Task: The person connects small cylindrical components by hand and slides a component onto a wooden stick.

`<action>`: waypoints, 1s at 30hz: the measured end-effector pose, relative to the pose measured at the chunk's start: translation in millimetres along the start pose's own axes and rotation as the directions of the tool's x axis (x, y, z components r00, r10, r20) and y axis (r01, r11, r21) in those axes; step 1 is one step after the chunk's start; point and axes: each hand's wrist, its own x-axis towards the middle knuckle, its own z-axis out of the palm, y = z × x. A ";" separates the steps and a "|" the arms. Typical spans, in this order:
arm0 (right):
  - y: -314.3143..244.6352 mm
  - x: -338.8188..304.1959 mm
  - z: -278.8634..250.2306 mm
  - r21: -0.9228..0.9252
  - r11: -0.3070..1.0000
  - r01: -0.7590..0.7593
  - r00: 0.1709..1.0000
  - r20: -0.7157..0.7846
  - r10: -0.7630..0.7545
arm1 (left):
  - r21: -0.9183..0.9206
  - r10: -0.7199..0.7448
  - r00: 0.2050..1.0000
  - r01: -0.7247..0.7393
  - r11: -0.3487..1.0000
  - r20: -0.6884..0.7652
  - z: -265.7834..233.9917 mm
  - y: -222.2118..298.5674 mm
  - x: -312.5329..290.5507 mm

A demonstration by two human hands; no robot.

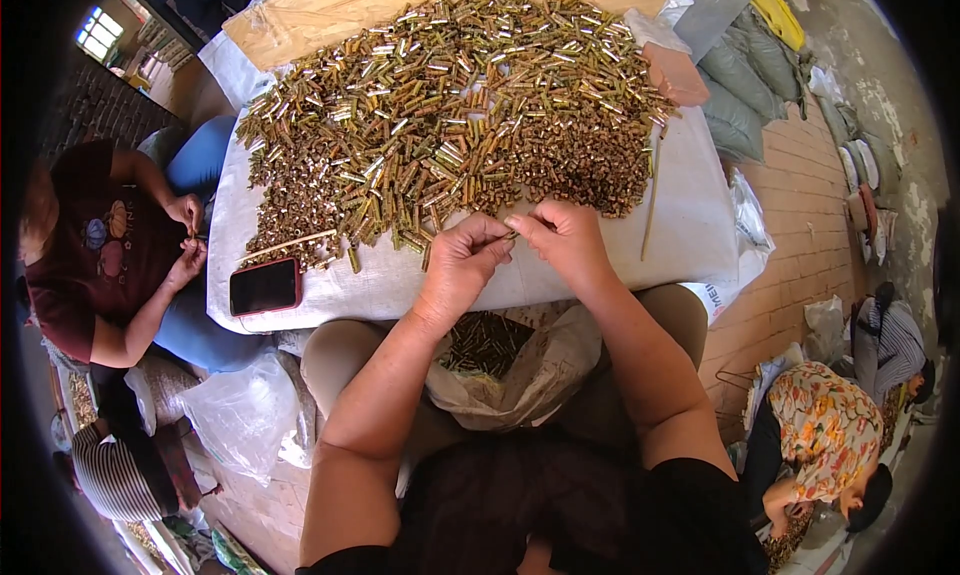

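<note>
My left hand (462, 260) and my right hand (565, 240) meet above the near edge of the table, fingertips pinched together. Between them is a small brassy metal piece (512, 235), mostly hidden by the fingers. Just beyond lies a wide heap of slim brass-coloured metal tubes (440, 85). Shorter coppery metal rings or nuts (590, 160) are piled on the heap's near right, and more coppery pieces (290, 200) lie at its left. Below my hands, between my knees, an open white sack (490, 400) holds many dark slim metal pieces (485, 343).
A phone (265, 287) in a red case and a thin stick (290, 247) lie at the table's left. Another thin stick (652, 190) is at the right. A wooden board (440, 15) backs the heap. One person (110, 245) sits at the left; others work behind at both sides.
</note>
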 end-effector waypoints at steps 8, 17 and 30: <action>-12.1 -14.9 9.6 -0.596 0.733 0.329 0.904 -0.026 -0.427 | 0.038 0.010 0.998 -0.008 0.999 -0.057 5.1 -10.3 -4.5; 14.5 -5.6 9.5 -0.724 0.652 0.226 0.972 0.127 -0.196 | 0.472 -0.153 0.955 0.015 0.881 0.255 -13.7 5.1 -7.0; 12.5 12.9 34.3 -0.771 0.578 0.268 0.942 0.084 -0.325 | 0.922 0.122 0.984 0.078 0.379 -0.133 -37.4 -9.8 -0.1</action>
